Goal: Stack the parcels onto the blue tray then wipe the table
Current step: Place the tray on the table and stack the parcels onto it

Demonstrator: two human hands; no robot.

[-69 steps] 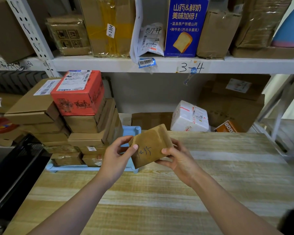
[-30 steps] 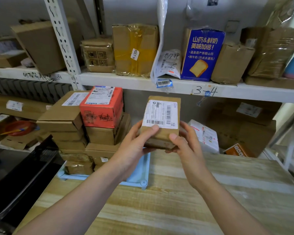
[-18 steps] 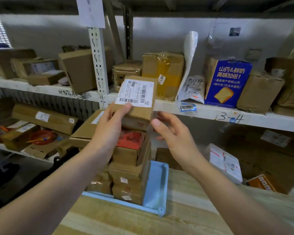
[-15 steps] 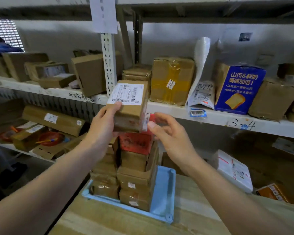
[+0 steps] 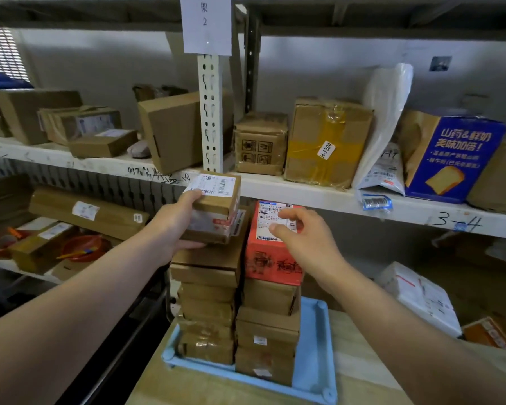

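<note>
So the stacking part looks nearly wrapped up, as far as I can tell. Starting at centre-left of the frame, the left hand (image 5: 177, 226) is closed around a small brown cardboard parcel with a white barcode label (image 5: 214, 207), thumb on its near edge and fingers tucked under it, setting it on top of the left column of brown cardboard parcels (image 5: 208, 302). Can't quite tell if it's fully resting there or a hair above.

Just right of that, the red carton with a white shipping label (image 5: 272, 252) tops the right column. The right hand (image 5: 304, 238) hovers in front of it, fingers loosely spread, holding nothing.

Both columns stand on the light blue plastic tray (image 5: 313, 355) in the lower middle of the frame, which sits at the left end of the pale wooden desk (image 5: 360, 372).

What little of the desk shows has no loose parcels on it, so this may be the last one. The wipe isn't started, and there's no cloth in sight.
</note>
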